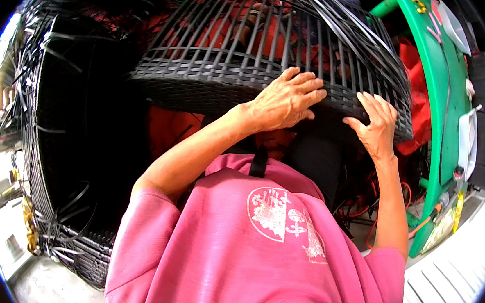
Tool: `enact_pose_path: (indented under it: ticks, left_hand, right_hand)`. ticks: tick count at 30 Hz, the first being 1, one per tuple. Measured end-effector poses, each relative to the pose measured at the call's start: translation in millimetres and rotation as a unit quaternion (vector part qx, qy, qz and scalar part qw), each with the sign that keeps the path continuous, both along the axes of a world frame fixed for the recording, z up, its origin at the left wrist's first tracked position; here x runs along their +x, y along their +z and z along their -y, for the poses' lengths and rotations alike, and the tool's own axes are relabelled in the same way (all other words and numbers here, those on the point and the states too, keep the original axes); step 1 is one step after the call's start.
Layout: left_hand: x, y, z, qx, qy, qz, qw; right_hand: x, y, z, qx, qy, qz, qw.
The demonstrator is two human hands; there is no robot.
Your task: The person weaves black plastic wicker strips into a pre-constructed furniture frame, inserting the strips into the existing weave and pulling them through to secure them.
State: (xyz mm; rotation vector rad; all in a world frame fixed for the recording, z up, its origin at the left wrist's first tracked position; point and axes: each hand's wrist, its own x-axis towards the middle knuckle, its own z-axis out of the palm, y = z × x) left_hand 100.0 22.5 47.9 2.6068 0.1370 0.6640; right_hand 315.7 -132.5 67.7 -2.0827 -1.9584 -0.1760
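A black wicker piece lies across in front of me, with a tightly woven band along its near edge. Beyond that band, bare black stakes fan out, and loose shiny strands curve over them at the far right. My left hand rests palm down on the woven band, its fingers stretched out and slightly apart. Farther right, my right hand is at the band's edge, fingers extended and the thumb held away from them. I see no tool in either hand. The undersides of both hands are hidden.
A large dark woven basket with stray strands stands at the left. On the right, a green table holds small yellow-handled scissors and a white dish. An orange-handled tool is below. Red cloth hangs behind the wicker.
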Motion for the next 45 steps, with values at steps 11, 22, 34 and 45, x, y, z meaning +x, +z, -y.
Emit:
enact_pose_path:
  ticks: [11,22,34,45]
  left_hand:
    - [-116,1,-89,-0.002,0.195,-0.241,0.951]
    - [-225,-28,-144,-0.165,0.630,0.049,0.757]
    - [-267,-48,-203,-0.658,0.510,0.031,0.553]
    - [-275,-85,-226,-0.772,0.440,0.157,0.432]
  right_hand:
    - [-104,-1,-94,-0.034,0.071,-0.071,0.994]
    - [-127,-11,-92,0.002,0.110,-0.076,0.991]
    - [-176,-27,-131,-0.068,0.081,-0.023,0.994]
    - [-182,-28,-133,-0.092,0.075,-0.001,0.993]
